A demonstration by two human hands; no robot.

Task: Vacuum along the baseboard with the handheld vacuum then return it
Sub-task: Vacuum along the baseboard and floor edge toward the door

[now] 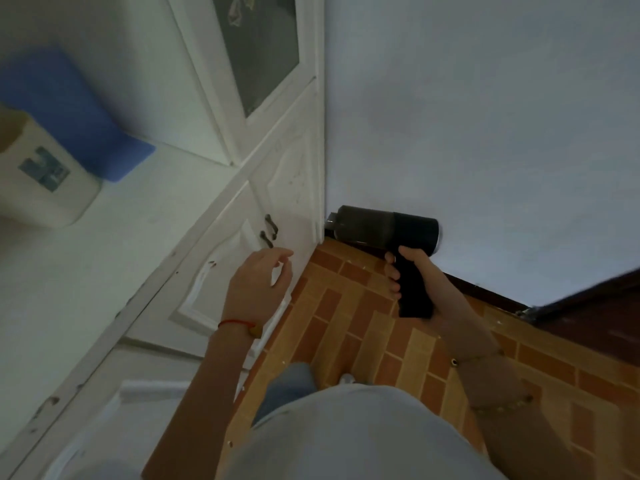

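Nearest, the left hand (258,278) hangs free beside the white cabinet (242,230), fingers loosely curled on nothing — likely just for balance. Beyond it the right hand (412,275) is wrapped round the grip of the handheld vacuum (382,225), held low so the nozzle meets the dark baseboard (485,289) in the corner. Its barrel lies along the wall (485,133), nozzle pointing left toward the cabinet's edge.

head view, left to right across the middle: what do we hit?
White container → blue mat → white cabinet door handles → left hand, open and empty → handheld vacuum gripped by right hand → dark baseboard.
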